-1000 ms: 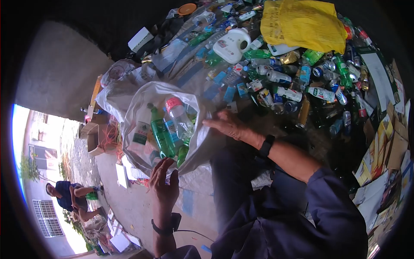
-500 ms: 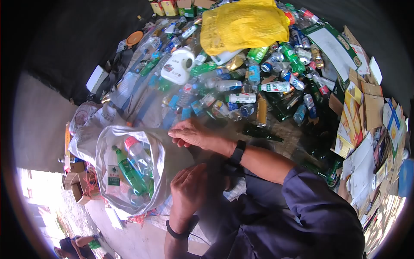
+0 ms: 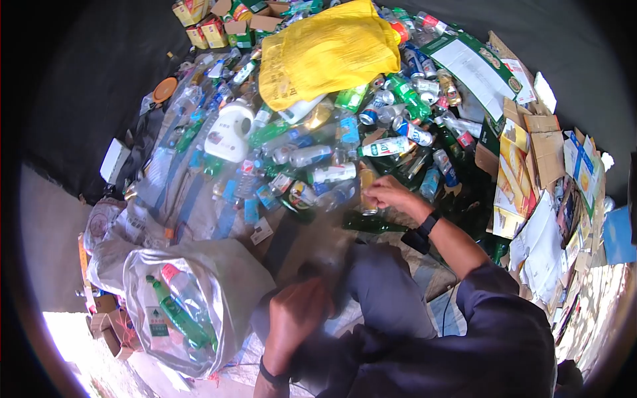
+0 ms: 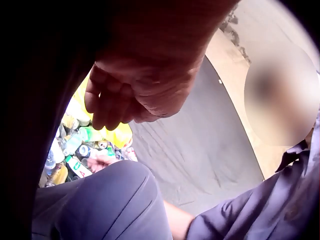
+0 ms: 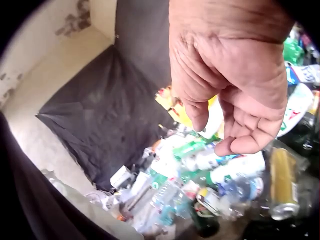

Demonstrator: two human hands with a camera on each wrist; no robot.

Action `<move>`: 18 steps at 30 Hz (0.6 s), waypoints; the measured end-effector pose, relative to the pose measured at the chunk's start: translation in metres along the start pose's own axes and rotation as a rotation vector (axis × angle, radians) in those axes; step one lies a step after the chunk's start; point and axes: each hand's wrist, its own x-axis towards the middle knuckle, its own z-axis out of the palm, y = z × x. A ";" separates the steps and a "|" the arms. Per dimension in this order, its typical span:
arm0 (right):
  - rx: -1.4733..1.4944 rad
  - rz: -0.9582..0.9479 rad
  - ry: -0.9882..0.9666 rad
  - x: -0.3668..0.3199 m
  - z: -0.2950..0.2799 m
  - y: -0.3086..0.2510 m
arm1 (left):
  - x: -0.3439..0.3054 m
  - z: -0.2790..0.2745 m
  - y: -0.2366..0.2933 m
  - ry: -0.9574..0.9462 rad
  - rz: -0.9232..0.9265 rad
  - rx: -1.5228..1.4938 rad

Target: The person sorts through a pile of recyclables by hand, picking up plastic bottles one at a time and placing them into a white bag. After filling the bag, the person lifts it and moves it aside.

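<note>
My right hand [image 3: 396, 197] reaches over the pile, its fingertips close to a gold can [image 3: 367, 189]. In the right wrist view a gap shows between thumb and loosely bent fingers, with nothing in them. Near my knee, to the right of a white woven sack [image 3: 235, 285], hangs my left hand [image 3: 302, 312]. Its fingers are loosely curled and empty in the left wrist view. The sack's mouth shows a green plastic bottle [image 3: 176, 315] and clear bottles inside. Beside the gold can lie a white labelled bottle [image 3: 385, 146] and dark green glass bottles [image 3: 375, 224].
Bottles and cans spread across the floor ahead, with a white jug [image 3: 229, 132] among them. A yellow sack [image 3: 328, 56] covers the back of the pile. Flattened cardboard [image 3: 514, 179] leans along the right, and small boxes [image 3: 212, 30] stand at the back left.
Both hands have left the white sack's rim. My right hand has moved right to the gold can, my left hand back toward my knee. The head view has swung right.
</note>
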 end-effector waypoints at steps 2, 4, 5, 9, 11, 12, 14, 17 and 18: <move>-0.027 0.103 0.097 0.001 -0.023 0.020 | 0.004 -0.001 0.003 -0.024 -0.027 -0.027; 0.108 0.089 0.263 0.001 -0.043 0.030 | 0.011 -0.005 0.011 -0.055 -0.073 -0.031; 0.108 0.097 0.272 0.009 -0.054 0.029 | 0.016 -0.007 0.015 -0.084 -0.091 -0.058; 0.055 -0.222 0.746 0.061 -0.124 0.008 | 0.022 -0.003 0.002 -0.087 -0.159 -0.110; -0.418 -0.206 0.751 0.097 -0.155 -0.011 | 0.009 -0.004 -0.008 -0.078 -0.164 -0.162; -0.725 -0.174 0.737 0.109 -0.160 -0.028 | 0.019 -0.010 -0.008 -0.079 -0.177 -0.173; -0.763 -0.230 0.711 0.141 -0.146 -0.051 | 0.039 -0.021 -0.007 -0.208 -0.209 -0.152; -0.984 -0.235 1.082 0.193 -0.148 -0.077 | 0.049 -0.026 -0.020 -0.249 -0.296 -0.163; -1.053 -0.295 1.234 0.201 -0.153 -0.081 | 0.049 -0.027 -0.025 -0.255 -0.311 -0.168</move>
